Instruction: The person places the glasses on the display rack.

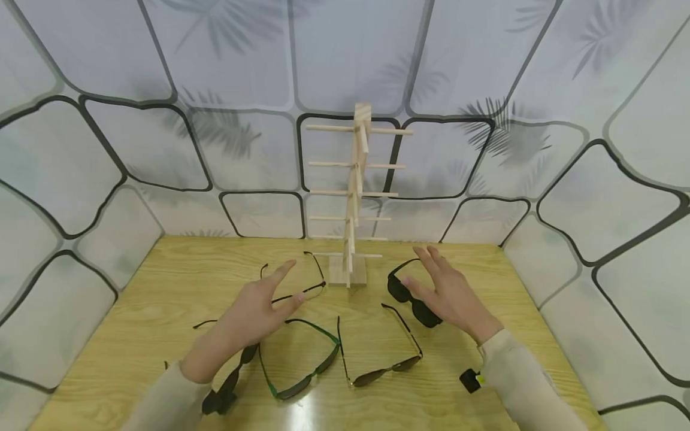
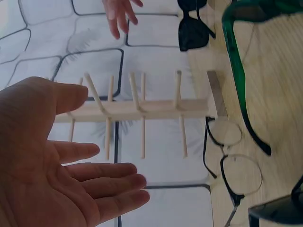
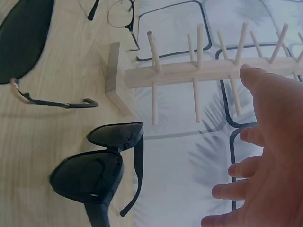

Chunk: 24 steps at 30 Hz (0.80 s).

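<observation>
My left hand (image 1: 248, 314) is held with fingers extended and thumb apart, overlapping thin-rimmed eyeglasses (image 1: 315, 288) in the head view. In the left wrist view its palm shows bare. Over on the other side, my right hand (image 1: 450, 293) is spread above black sunglasses (image 1: 399, 290), partly covering them in the head view; the right wrist view shows a gap between fingers and sunglasses (image 3: 87, 175). Between the hands stands a wooden display rack (image 1: 357, 167) with bare pegs on both sides. Neither hand holds anything.
Nearer me lie green-framed sunglasses (image 1: 296, 389), thin-framed brown-tinted sunglasses (image 1: 371, 378) and, partly under the left forearm, dark sunglasses (image 1: 229, 386). Patterned cloth walls (image 1: 253, 149) enclose the wooden table (image 1: 162, 269) at the back and both sides. A small black object (image 1: 471, 380) sits by the right sleeve.
</observation>
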### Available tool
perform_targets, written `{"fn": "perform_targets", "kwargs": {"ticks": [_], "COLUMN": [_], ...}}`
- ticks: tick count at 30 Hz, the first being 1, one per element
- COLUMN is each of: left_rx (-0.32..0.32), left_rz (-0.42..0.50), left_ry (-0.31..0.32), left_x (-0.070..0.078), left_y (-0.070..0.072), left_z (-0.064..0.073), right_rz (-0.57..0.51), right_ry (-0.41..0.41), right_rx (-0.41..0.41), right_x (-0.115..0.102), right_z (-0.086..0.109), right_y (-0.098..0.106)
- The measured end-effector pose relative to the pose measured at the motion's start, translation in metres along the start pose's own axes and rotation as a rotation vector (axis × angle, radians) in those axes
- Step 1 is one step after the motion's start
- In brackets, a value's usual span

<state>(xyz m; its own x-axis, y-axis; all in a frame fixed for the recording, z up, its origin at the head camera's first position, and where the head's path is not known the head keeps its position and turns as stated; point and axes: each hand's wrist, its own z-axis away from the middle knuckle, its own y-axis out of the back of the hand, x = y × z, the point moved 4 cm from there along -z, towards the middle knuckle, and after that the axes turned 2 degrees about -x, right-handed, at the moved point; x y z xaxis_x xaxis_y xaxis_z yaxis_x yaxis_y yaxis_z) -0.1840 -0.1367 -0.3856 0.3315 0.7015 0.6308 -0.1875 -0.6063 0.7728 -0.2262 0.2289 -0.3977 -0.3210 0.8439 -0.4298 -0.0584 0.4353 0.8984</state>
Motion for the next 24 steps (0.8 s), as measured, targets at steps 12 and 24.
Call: {"fn": "perform_targets", "kwargs": {"ticks": [12,24], "left_rx": [0.074,-0.045], "left_rz": [0.189,0.430], "left_ry": [0.044,0.107], "left_x": [0.013,0.017], "left_y": [-0.021,-0.066], "left_z": [0.019,0.023], "right_rz": [-0.135,-0.284], "right_ry": [-0.009,-0.037], "right_rx": [-0.016,-0.006], "right_x": [0.002,0.013], "right_z": [0.026,0.043], "right_y": [-0.013,-0.025]}}
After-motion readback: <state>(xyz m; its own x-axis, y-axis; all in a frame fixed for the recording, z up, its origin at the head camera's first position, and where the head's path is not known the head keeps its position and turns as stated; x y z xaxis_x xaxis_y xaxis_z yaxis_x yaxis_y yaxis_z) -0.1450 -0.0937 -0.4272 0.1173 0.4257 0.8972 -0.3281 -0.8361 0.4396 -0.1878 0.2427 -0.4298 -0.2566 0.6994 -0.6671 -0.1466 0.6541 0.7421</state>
